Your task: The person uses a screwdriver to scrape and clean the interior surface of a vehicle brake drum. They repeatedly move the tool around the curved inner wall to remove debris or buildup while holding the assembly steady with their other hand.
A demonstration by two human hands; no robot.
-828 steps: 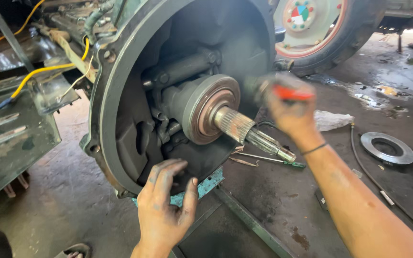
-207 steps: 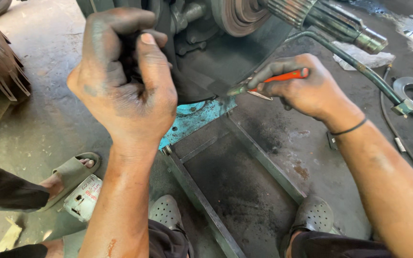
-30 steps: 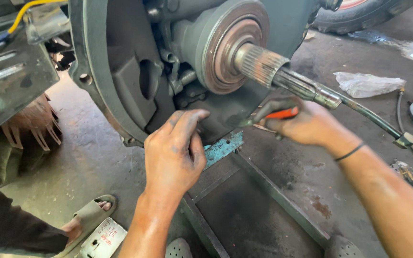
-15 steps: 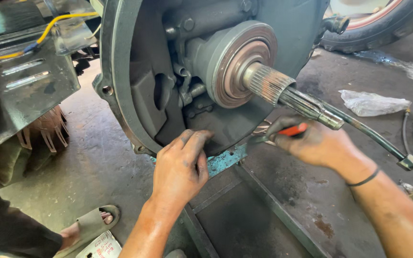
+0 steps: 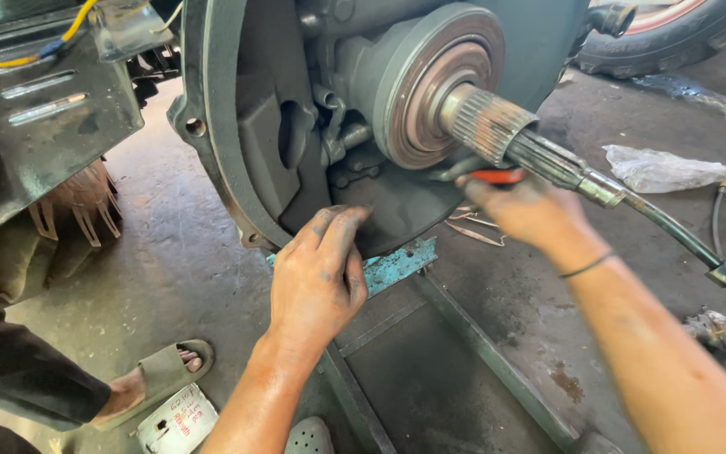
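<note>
A dark grey bell housing point(image 5: 237, 126) fills the upper middle, with a round bearing hub point(image 5: 430, 84) and a splined shaft point(image 5: 514, 139) sticking out toward me. My left hand point(image 5: 321, 277), greasy, rests with fingers spread against the lower inside of the housing and holds nothing. My right hand point(image 5: 531, 210) is just under the splined shaft, closed on pliers with red handles point(image 5: 497, 176) whose tips point into the housing below the hub.
A turquoise metal bracket point(image 5: 392, 265) lies under the housing on a steel frame point(image 5: 464, 336). A plastic bag point(image 5: 661, 168), a cable point(image 5: 691, 244) and a tyre point(image 5: 674, 38) are at right. Another person's sandalled foot point(image 5: 157, 378) is at lower left, beside black sheet metal point(image 5: 44, 126).
The view has come closer to the housing. My left hand stays on the lower housing; my right hand with the pliers has risen closer under the splined shaft.
</note>
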